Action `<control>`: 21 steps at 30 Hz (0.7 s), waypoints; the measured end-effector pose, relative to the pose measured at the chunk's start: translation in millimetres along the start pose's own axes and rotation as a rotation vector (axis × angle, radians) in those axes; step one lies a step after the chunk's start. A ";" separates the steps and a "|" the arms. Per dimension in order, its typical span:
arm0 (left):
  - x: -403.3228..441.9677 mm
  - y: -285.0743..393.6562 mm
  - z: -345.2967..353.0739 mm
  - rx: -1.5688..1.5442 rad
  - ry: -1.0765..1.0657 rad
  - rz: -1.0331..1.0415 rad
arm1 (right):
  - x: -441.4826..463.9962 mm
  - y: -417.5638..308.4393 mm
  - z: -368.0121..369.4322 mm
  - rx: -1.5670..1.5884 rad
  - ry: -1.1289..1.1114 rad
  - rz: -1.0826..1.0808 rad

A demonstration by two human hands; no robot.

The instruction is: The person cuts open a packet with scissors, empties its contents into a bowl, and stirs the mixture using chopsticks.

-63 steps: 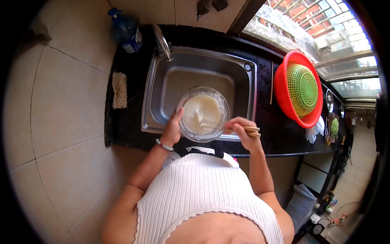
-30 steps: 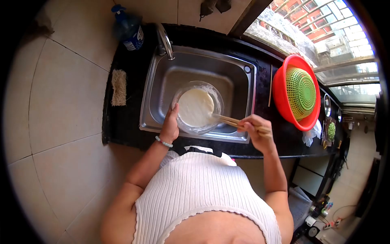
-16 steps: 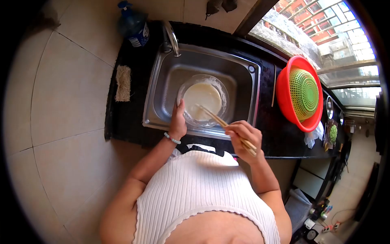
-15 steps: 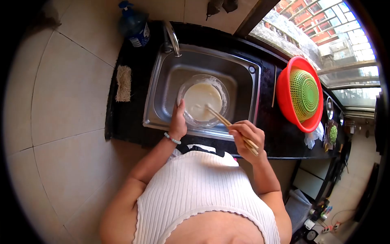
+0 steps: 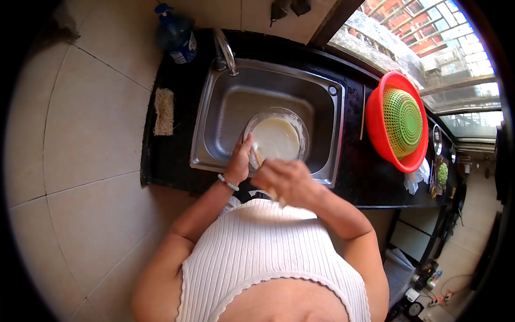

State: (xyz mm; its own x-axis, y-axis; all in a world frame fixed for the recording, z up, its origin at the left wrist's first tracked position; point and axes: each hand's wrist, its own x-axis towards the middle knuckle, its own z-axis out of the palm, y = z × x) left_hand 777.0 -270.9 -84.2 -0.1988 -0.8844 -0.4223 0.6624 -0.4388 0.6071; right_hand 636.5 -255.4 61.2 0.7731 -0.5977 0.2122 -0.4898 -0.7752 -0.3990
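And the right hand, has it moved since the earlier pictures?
Yes, the right hand has moved left along the front edge of the sink, toward the left hand.

You have a glossy, see-through bowl (image 5: 302, 140), wooden-looking chopsticks (image 5: 259, 156), and a satin metal sink (image 5: 316, 110) with a shiny faucet (image 5: 226, 51) at its far-left corner. Your top (image 5: 257, 241) is ribbed cloth; the right-hand basin (image 5: 380, 126) is smooth, glossy plastic.
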 end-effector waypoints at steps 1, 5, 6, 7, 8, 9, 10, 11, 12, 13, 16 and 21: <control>-0.2 0.6 -0.2 -0.012 -0.022 -0.014 | 3.2 6.4 -8.5 0.144 0.088 0.148; -6.2 17.4 5.8 -0.055 -0.111 -0.097 | -6.1 10.2 -35.4 0.232 0.169 0.216; -7.0 18.6 6.6 -0.067 -0.101 -0.086 | -11.1 11.8 -37.6 0.264 0.165 0.265; -7.0 19.3 7.2 -0.078 -0.090 -0.076 | -17.1 15.6 -40.0 0.295 0.162 0.315; -7.5 19.9 7.4 -0.089 -0.078 -0.067 | -32.1 31.3 -29.6 0.458 0.240 0.504; -7.8 21.3 7.2 -0.064 -0.081 -0.068 | -33.5 38.0 -27.6 0.676 0.377 0.788; -8.5 22.7 6.7 -0.038 -0.083 -0.072 | -33.3 40.4 -23.7 0.560 0.400 0.695; -8.3 23.4 6.6 -0.012 -0.087 -0.074 | -31.6 41.0 -20.5 0.442 0.421 0.599; -7.1 21.9 4.5 -0.020 -0.065 -0.086 | -28.7 37.0 -19.6 0.448 0.388 0.428; -5.7 19.0 1.0 -0.024 -0.043 -0.098 | -33.9 33.7 -18.7 0.573 0.297 0.486; -8.2 20.3 -3.1 -0.009 -0.034 -0.089 | -56.6 55.3 -23.0 0.938 0.426 0.869; -10.4 18.4 -0.9 -0.060 -0.033 -0.113 | -56.7 48.6 -5.7 1.062 0.351 0.637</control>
State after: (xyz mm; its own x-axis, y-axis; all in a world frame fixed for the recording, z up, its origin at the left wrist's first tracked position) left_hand 791.9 -269.6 -69.3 -0.2981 -0.8349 -0.4626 0.6764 -0.5268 0.5148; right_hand 566.6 -260.3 34.9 0.2964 -0.9476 -0.1195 -0.0467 0.1106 -0.9928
